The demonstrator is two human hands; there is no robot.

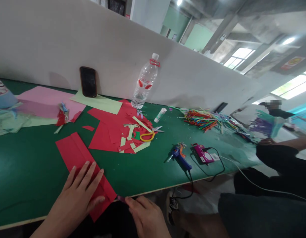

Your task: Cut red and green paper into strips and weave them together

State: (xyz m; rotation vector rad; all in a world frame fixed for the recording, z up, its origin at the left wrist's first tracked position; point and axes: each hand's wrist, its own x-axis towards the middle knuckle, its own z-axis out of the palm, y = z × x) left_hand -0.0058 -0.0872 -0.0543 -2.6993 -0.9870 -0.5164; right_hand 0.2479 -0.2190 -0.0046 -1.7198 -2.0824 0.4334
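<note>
A folded sheet of red paper [78,148] lies at a slant on the green table, its lower corner jutting past the front edge. My left hand [81,185] rests flat on it, fingers spread. At the paper's right corner, my right hand [145,211] is closed around a slim purple thing [120,198]; most of it is hidden, so its kind is unclear. Beyond my hands are red paper sheets [100,132] with red and pale green scraps. Yellow-handled scissors [147,136] lie open on those scraps, near a glue stick [160,115].
A plastic bottle [145,84] and a phone [88,82] stand by the partition. To the right lie a blue glue gun [181,157], a magenta power strip [203,153] with cords, and a heap of coloured strips [202,119]. Another person's arm [289,143] is at far right.
</note>
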